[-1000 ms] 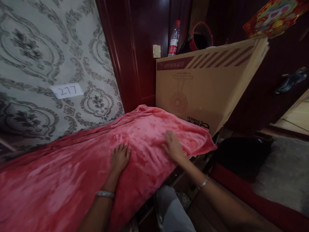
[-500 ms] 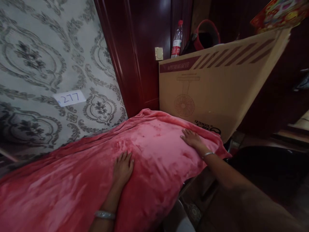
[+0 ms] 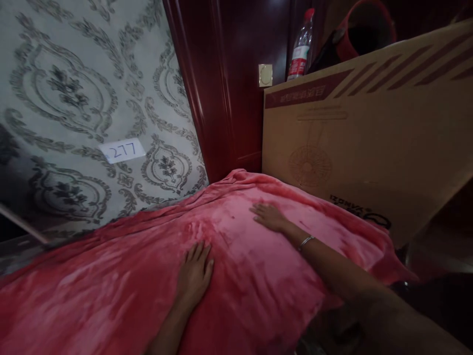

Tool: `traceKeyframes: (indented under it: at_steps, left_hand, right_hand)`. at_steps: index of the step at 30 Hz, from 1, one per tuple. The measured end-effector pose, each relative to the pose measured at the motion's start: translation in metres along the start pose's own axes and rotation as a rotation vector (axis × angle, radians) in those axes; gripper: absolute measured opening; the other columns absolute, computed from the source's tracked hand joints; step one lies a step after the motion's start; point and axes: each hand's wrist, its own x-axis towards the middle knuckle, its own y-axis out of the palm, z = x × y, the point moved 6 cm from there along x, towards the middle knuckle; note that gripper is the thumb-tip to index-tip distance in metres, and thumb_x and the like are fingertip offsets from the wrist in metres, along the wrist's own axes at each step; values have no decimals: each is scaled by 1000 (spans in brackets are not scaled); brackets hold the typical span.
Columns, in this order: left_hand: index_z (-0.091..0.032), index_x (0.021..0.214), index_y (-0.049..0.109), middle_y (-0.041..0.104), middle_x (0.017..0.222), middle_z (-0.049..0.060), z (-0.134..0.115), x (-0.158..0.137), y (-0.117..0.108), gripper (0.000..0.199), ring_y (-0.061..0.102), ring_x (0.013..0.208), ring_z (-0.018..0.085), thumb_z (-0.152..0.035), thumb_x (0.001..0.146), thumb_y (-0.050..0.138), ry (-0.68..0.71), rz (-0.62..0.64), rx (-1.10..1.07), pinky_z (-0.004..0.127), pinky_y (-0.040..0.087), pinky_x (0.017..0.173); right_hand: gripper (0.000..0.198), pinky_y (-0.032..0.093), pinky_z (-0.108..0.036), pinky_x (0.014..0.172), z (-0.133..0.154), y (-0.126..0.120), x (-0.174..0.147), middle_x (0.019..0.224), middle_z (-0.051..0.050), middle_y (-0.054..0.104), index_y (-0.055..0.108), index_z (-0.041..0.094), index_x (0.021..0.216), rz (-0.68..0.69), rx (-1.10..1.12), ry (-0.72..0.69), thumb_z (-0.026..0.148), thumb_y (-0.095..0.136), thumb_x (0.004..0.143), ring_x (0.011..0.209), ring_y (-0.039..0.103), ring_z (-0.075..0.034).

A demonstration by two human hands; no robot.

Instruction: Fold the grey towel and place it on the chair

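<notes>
A pink-red plush blanket (image 3: 236, 276) is spread over a raised surface that it hides, with folds along its far edge. My left hand (image 3: 195, 273) lies flat on the blanket near the middle, fingers spread and holding nothing. Farther away and to the right, my right hand (image 3: 269, 217) rests palm down on a paler, smoothed patch of the blanket, its fingers stretched out toward the left. A thin silver bracelet (image 3: 306, 242) circles my right wrist.
Beyond the blanket's right side stands a large cardboard box (image 3: 354, 143), with a red-capped bottle (image 3: 300, 47) behind its top edge. A dark red door panel (image 3: 236, 108) and a patterned wall (image 3: 84, 118) bearing a "277" label (image 3: 123, 150) border the far side.
My right hand has slid leftward over the blanket, closer to my left hand. The left hand stays flat on nearly the same spot. The view has shifted, putting the box farther right.
</notes>
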Motion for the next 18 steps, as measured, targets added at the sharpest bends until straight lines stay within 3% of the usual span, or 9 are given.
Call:
traceKeyframes:
  at_steps: [2,4,8,11,13,16,18]
  left_hand:
    - [-26,149,52,49,156,7,2,-2,2,51,42,146,27,-36,100,41,1,3,-9,51,32,121]
    - [-27,149,51,48,156,7,2,-3,3,51,40,147,27,-36,100,40,-9,25,-24,52,32,121]
    - [-26,152,48,43,160,8,-4,-5,0,53,36,150,29,-35,100,39,-46,93,-57,56,27,123]
    - [-24,152,48,41,160,8,-10,-5,-7,54,35,150,29,-35,100,40,-64,113,-75,56,25,124]
    - [-23,151,49,41,161,8,-14,-5,-12,53,33,151,28,-35,100,40,-80,131,-78,55,24,125]
    - [-23,150,50,40,161,9,-19,-6,-16,53,33,151,29,-35,100,41,-88,153,-80,53,24,125]
    - [-23,150,50,42,161,9,-21,-7,-17,52,34,150,30,-34,100,41,-79,141,-87,53,25,124]
  right_hand:
    - [54,19,-49,123,-54,-11,3,165,-6,32,42,28,155,-6,-59,268,42,37,103,152,27,-24]
    - [56,20,-54,122,-93,-19,1,165,-13,29,40,18,156,-17,-73,396,38,31,104,152,27,-29]
    - [56,22,-54,121,-120,-29,-1,164,-14,31,40,16,155,-66,-101,534,34,29,104,151,28,-29]
    - [55,29,-58,117,-100,-29,3,159,-19,38,46,12,151,-44,-103,571,29,28,102,147,36,-33]
    - [56,34,-54,115,-67,-22,9,157,-20,42,46,12,151,-31,-96,519,29,25,103,144,40,-32]
    - [57,31,-46,119,8,-1,16,164,-10,34,39,23,157,6,-66,151,40,27,104,150,32,-25]
    - [58,26,-49,121,50,14,11,167,-4,28,37,30,158,62,-45,-72,48,29,103,153,24,-25]
